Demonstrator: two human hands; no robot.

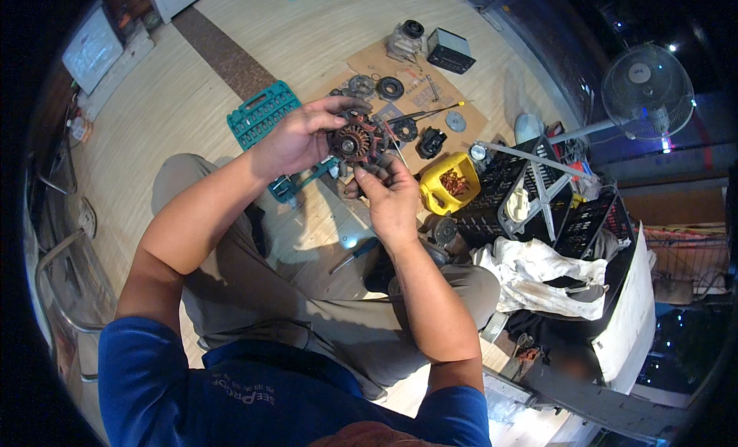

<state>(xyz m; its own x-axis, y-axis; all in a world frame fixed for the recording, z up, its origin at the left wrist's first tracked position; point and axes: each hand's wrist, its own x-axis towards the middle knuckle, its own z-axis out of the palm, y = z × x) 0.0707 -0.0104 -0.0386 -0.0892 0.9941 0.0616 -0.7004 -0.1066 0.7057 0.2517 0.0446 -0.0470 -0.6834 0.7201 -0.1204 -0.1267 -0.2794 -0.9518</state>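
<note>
In the head view I am seeing both hands grasping the motor part (351, 142): the left hand (304, 132) is curling around its upper side, and the right hand (390, 193) is pinching its lower edge with thumb and fingers. The part is sitting up between them, above the floor (330, 32), with its copper coils facing me; its underside is staying hidden from me. I am judging that dark grime on the fingers could let it slip, and a one-sided twist could be tipping it out of the right hand's narrow hold. Too hard a squeeze could be bending the exposed copper. If it drops, the teal tool case (265, 112) is lying close by on the left, and the cut-open yellow jug (430, 182), holding small copper-coloured pieces (455, 183), is standing just beside the right hand; a swinging wrist could be spilling it. Beyond, the cardboard (419, 72) is carrying a black ring (390, 87), a black block (431, 142) and a yellow-ended screwdriver (442, 109), all crowding the far side. A blue-handled screwdriver (364, 248) is lying near the legs (254, 285), and the black crate (492, 187) is blocking the right
</note>
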